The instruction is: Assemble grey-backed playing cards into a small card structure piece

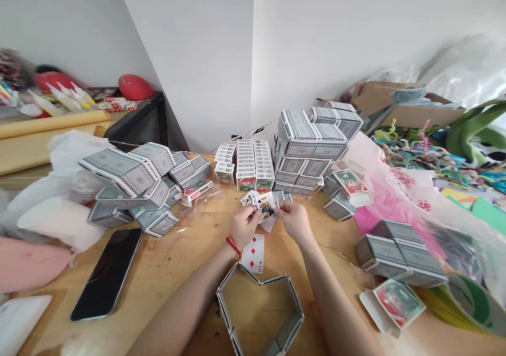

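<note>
My left hand (244,223) is closed on the left edge of a king playing card (264,204), and my right hand (293,219) pinches the same card at its right edge. More playing cards (248,196) show just behind it, partly hidden. Below my hands a three of diamonds (253,253) lies face up on the wooden table (205,229). Between my forearms stands a heart-shaped ring (290,292) of joined playing cards, its notch pointing away from me. A red string bracelet (233,244) circles my left wrist.
Folded-card structures (138,171) stand at left, and a taller stack (310,145) at back right. Rows of card boxes (255,161) sit behind my hands. A black phone (108,274) lies left. At right are an opened card box (397,303), a tape roll (470,298) and plastic bags (399,187).
</note>
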### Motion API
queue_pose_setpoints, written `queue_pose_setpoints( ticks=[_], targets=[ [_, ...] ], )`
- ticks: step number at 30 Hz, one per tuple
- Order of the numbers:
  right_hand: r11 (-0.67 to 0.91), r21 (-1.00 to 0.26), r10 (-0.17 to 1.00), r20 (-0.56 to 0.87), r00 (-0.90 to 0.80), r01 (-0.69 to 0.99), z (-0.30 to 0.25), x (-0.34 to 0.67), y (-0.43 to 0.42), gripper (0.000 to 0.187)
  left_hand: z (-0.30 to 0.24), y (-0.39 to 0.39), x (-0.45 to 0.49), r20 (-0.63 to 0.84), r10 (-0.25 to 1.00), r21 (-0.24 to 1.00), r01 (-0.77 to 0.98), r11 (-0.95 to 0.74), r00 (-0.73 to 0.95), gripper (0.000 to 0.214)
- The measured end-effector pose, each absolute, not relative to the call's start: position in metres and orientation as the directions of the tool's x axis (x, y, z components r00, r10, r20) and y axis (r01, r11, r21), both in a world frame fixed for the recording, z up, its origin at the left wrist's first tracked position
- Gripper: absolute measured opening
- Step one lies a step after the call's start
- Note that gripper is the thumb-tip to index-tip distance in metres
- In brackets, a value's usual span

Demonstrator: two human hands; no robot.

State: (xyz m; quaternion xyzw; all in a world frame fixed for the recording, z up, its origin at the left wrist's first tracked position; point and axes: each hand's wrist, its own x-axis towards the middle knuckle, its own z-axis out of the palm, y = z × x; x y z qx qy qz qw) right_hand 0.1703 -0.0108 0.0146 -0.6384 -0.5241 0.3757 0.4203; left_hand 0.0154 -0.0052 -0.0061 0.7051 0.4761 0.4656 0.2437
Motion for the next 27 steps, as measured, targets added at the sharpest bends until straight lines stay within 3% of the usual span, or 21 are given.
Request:
queue_pose_setpoints(
  ticks=[4,7,15,20,24,27],
  targets=[
    [-0.106,-0.893,0.977,-0.01,0.215,0.437,0.013,0.173,-0.01,0.019,-0.006,-0.005,0.016,0.386,0.913,0.83,0.383,-0.406,0.132,0.03],
    [-0.106,-0.914,0.982,-0.034,0.185,0.391,0.013,0.172,-0.01,0.015,-0.005,-0.006,0.015,0.351,0.932,0.891,0.275,-0.361,0.089,0.017],
    [-0.069,-0.996,0.962,-0.079,0.26,-0.048,0.022,0.165,-0.01,0.025,-0.003,-0.006,0.018,0.226,0.972,0.973,0.038,-0.229,0.067,0.018],
    [-0.164,-0.969,0.985,-0.172,0.029,-0.184,0.02,0.159,-0.012,0.033,0.004,-0.004,0.02,0.111,0.994,0.986,-0.12,-0.113,-0.023,0.019],
    [-0.167,-0.963,0.978,-0.189,0.089,-0.212,0.009,0.155,-0.01,0.028,0.002,-0.001,0.019,0.102,0.992,0.987,-0.121,-0.11,-0.074,0.019],
    [-0.122,-0.923,0.973,-0.184,0.14,-0.366,0.004,0.153,-0.008,0.024,-0.004,-0.002,0.018,0.146,0.989,0.986,-0.08,-0.147,-0.019,0.018]
  ],
)
